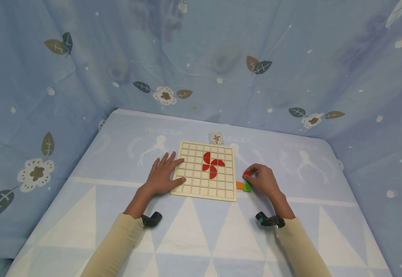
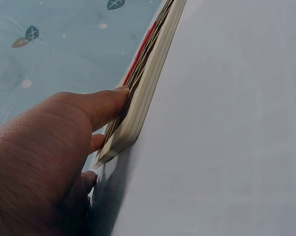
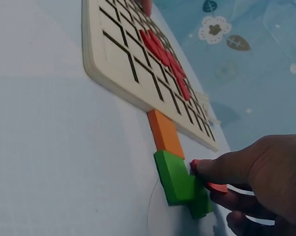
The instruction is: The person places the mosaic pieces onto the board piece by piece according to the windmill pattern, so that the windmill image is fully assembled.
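A pale wooden grid board (image 1: pixel 190 188) lies on the table, with several red curved pieces (image 1: pixel 213 173) set in a pinwheel shape near its middle. My left hand (image 1: pixel 161 176) rests at the board's left edge, fingers spread, its thumb on the rim in the left wrist view. To the right of the board, my right hand (image 1: pixel 265 182) pinches a red piece (image 3: pixel 217 188) between thumb and fingers, partly hidden by them. Just below that hand are green pieces (image 3: pixel 172 177), and an orange piece (image 3: pixel 166 132) sits between them and the board's edge.
A small card (image 1: pixel 216 138) printed with a grid and a red pinwheel lies behind the board's far edge. The patterned tablecloth (image 1: pixel 183 238) spreads under everything, and a blue leaf-print curtain (image 1: pixel 201 57) hangs around the back and sides.
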The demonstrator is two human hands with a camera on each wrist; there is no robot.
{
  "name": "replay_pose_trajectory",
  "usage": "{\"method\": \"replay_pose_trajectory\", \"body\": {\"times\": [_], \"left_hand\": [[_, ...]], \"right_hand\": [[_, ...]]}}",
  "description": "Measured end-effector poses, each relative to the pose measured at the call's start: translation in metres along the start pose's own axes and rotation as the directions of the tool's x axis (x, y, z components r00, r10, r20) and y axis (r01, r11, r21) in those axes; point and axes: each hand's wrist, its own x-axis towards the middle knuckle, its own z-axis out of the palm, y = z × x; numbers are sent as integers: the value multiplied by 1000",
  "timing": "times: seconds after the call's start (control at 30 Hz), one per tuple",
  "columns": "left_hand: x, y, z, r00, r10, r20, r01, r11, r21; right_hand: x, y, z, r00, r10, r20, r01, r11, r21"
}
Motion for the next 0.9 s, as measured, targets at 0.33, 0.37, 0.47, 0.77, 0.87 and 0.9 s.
{"method": "replay_pose_trajectory", "body": {"times": [0.33, 0.37, 0.47, 0.77, 0.87, 0.9], "left_hand": [[0, -1, 2, 1000, 13, 2, -13, 1000, -10], [0, -1, 2, 1000, 13, 3, -13, 1000, -10], [0, -2, 2, 1000, 14, 0, -14, 1000, -16], [-1, 0, -1, 1000, 12, -9, -13, 1000, -13], [-2, 0, -2, 1000, 14, -10, -14, 1000, -19], [-2, 0, -2, 1000, 15, -9, -15, 1000, -19]], "right_hand": [[10, -15, 15, 996, -69, -62, 78, 986, 148], [12, -18, 18, 995, -73, -66, 83, 983, 167], [16, -28, 23, 995, -69, -68, 83, 969, 234], [30, -64, 45, 991, -123, -55, 135, 912, 389], [33, -73, 53, 975, -212, -62, 219, 897, 383], [33, -75, 56, 969, -237, -67, 244, 894, 377]]}}
